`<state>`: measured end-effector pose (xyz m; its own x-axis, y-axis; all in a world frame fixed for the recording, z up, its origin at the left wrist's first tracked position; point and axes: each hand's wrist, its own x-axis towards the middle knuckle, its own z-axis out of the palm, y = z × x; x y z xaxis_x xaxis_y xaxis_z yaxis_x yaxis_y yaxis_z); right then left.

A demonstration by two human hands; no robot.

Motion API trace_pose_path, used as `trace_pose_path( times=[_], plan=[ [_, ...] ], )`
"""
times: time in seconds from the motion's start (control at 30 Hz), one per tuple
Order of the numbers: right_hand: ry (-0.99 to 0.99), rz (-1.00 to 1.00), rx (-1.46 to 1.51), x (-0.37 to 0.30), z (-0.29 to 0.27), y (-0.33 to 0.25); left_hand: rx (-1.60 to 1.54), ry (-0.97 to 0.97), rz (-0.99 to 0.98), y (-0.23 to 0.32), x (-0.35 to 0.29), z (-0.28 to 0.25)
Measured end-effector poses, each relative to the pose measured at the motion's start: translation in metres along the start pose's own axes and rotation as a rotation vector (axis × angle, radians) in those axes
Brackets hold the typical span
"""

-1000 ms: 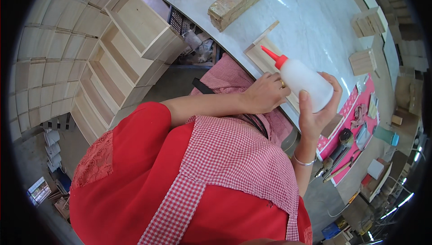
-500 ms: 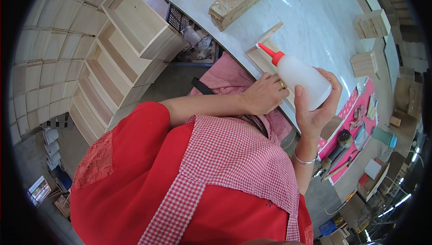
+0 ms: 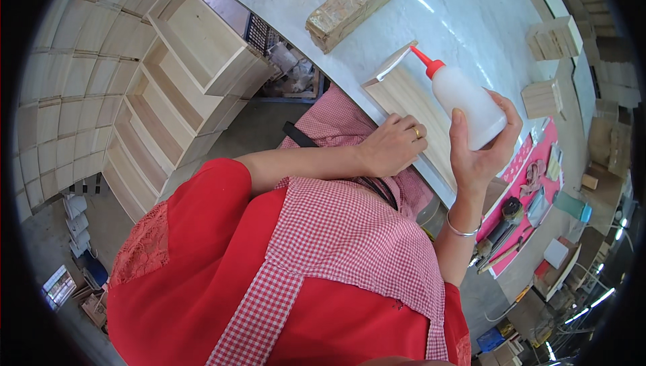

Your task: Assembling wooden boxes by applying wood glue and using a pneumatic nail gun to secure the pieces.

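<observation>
My right hand (image 3: 486,138) is wrapped round a white squeeze bottle (image 3: 465,105) with a red cap and a slim red nozzle. The nozzle points to the upper left, its tip at the far end of a wooden piece's raised edge. This pale wooden piece (image 3: 422,105) lies on the white tabletop, a narrow strip standing up at its left end. A white line of what looks like glue runs along that edge. My left hand (image 3: 393,147), fingers curled, holds the wooden piece's near side; its fingertips are partly hidden.
Wrapped wooden blocks (image 3: 356,6) sit farther back on the white table (image 3: 464,3). Stacked wooden drawers (image 3: 195,36) stand at the left, beside a dark crate (image 3: 259,33). Small wood blocks (image 3: 553,38) and a pink cloth (image 3: 501,248) with tools are at the right.
My right hand has carried the bottle right and slightly away, its nozzle tip passing from the near to the far end of the raised edge. A white line now shows there.
</observation>
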<state>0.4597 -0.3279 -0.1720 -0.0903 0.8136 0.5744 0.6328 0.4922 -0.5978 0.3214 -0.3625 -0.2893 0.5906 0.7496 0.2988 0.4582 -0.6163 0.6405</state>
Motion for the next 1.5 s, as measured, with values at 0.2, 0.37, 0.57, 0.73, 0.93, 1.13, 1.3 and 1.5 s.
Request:
trace_pose_path(
  times=[0.2,0.37,0.57,0.73,0.93,1.13,1.3,1.5],
  plan=[
    [0.019,0.004,-0.048,0.006,0.001,-0.001,-0.006,0.007,-0.007,0.000,0.000,-0.001],
    [-0.092,0.070,0.077,-0.006,-0.010,-0.015,0.013,0.055,0.008,-0.004,-0.001,0.001],
    [0.162,0.249,0.176,-0.035,-0.048,-0.010,-0.032,0.069,0.000,-0.006,0.012,0.000],
    [0.649,0.321,0.247,-0.078,-0.124,0.003,-0.090,0.087,-0.039,-0.005,0.021,-0.014],
    [0.781,0.410,0.380,-0.163,-0.203,0.010,-0.106,0.098,-0.170,-0.006,0.041,-0.008],
    [0.590,0.519,-0.062,-0.190,-0.209,0.001,0.014,0.068,-0.213,-0.006,0.050,0.002],
    [0.476,0.449,-0.051,-0.193,-0.210,0.003,0.020,0.117,-0.207,-0.011,0.047,0.005],
    [0.432,0.446,-0.032,-0.188,-0.211,0.010,0.032,0.122,-0.156,-0.008,0.049,0.004]
  ],
)
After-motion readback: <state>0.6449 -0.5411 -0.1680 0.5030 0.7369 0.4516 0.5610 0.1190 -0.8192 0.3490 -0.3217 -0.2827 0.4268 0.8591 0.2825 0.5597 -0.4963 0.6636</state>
